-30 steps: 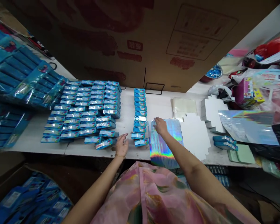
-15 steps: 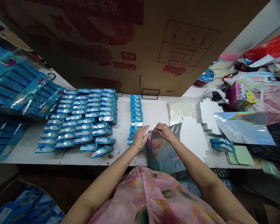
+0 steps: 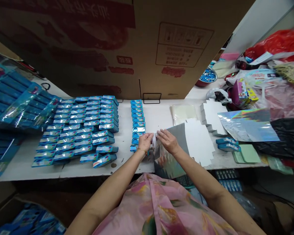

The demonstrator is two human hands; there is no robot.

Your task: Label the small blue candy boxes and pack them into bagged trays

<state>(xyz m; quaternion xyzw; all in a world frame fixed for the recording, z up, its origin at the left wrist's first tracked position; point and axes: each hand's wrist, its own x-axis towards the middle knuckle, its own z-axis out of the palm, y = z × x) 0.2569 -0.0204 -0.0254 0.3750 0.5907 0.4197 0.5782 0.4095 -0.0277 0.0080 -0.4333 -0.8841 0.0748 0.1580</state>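
The holographic foil sheet (image 3: 169,156) lies at the front edge of the worktop (image 3: 123,153), its grey side showing at the upper end and a glossy reflective stretch lower down. Its long axis runs roughly front to back, leaning slightly, and its lower end overhangs the edge toward the person's pink floral garment (image 3: 156,209). The upper left corner of the sheet sits between both hands. The right hand (image 3: 168,141) is the nearer, lying on that upper end, with its fingers (image 3: 161,134) together and reaching left. The left hand (image 3: 145,143), with a gold bangle (image 3: 142,151) at the wrist, comes in from the other side, its fingers (image 3: 149,136) close together and curled against a narrow pale strip (image 3: 153,140) at the sheet's corner. The fingertips of the two hands nearly meet around that strip, but whether either hand is clamped on it cannot be told, nor what the strip is. Just left of the hands stands a column of blue tins (image 3: 138,120), with a larger block of blue tins (image 3: 75,133) beyond it. To the right lie white die-cut card blanks (image 3: 198,140).
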